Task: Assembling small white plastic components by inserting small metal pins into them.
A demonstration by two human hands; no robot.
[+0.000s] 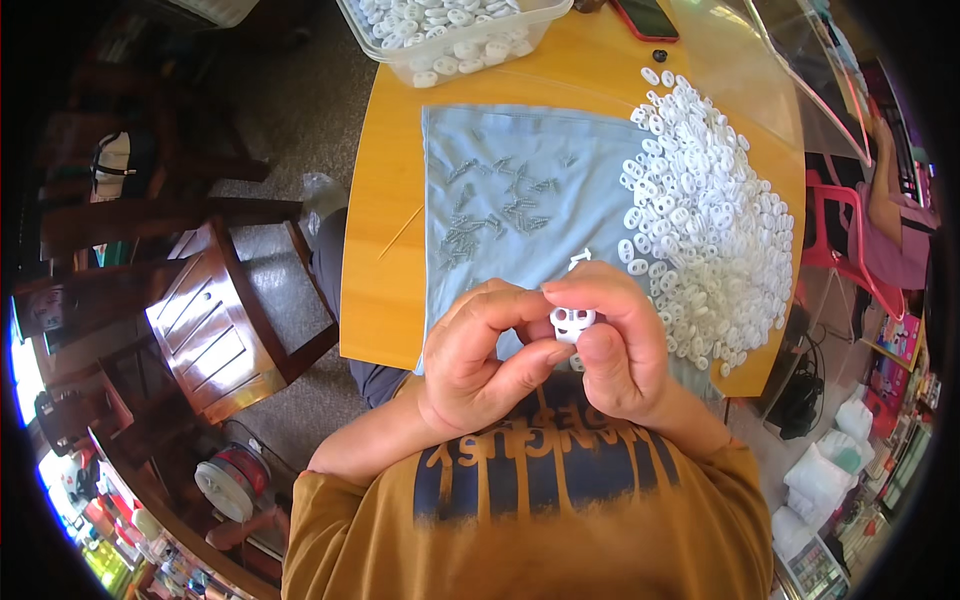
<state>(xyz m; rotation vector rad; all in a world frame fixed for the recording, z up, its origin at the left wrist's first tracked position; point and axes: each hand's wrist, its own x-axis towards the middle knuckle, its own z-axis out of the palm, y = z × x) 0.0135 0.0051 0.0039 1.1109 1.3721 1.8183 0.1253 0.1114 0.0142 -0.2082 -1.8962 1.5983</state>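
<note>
Close in front of my chest, both hands pinch a small white plastic cord lock (572, 322) with two round holes. My left hand (485, 350) has its thumb and index fingertips at the piece's left side. From the other side, the thumb and fingers of my right hand (625, 340) close on it. Just beyond my fingers a small white T-shaped part (580, 258) lies on a light blue cloth (590, 135). Several small metal springs (490, 225) are scattered across the cloth's left half. To the right spreads a large heap of white two-hole pieces (700, 200).
A clear plastic tub (440, 70) of white pieces stands at the table's far edge. Beside it are a red-edged phone (645, 18) and a small black part (659, 56). A thin stick (400, 232) lies left of the cloth. Another person sits near a red chair (850, 240).
</note>
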